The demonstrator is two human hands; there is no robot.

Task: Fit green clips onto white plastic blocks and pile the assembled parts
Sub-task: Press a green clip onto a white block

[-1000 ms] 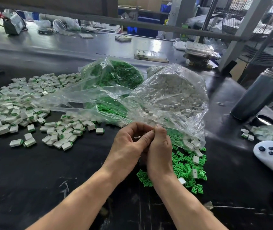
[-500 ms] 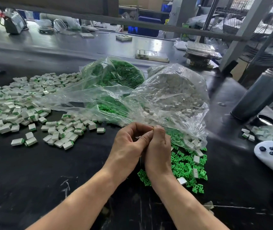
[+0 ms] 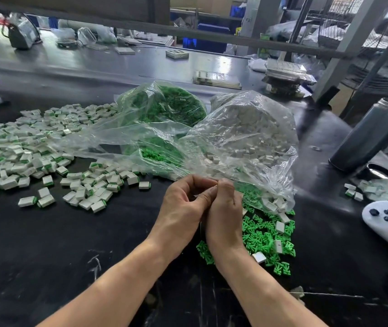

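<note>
A small pale part, mostly hidden, sits pinched between the left hand (image 3: 183,208) and right hand (image 3: 223,211), both curled together above the black tabletop (image 3: 70,244). Loose green clips (image 3: 263,239) and a few white blocks (image 3: 279,227) lie just right of them. Assembled parts (image 3: 35,156) are piled at left, behind them two clear bags (image 3: 247,138).

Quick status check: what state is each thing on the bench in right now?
Left hand: curled, pinching a small part.
Right hand: curled against it.
Green clip bag: open, part full.
White block bag: open, spilling.
Assembled parts pile: spread flat.
Loose green clips: scattered.
</note>
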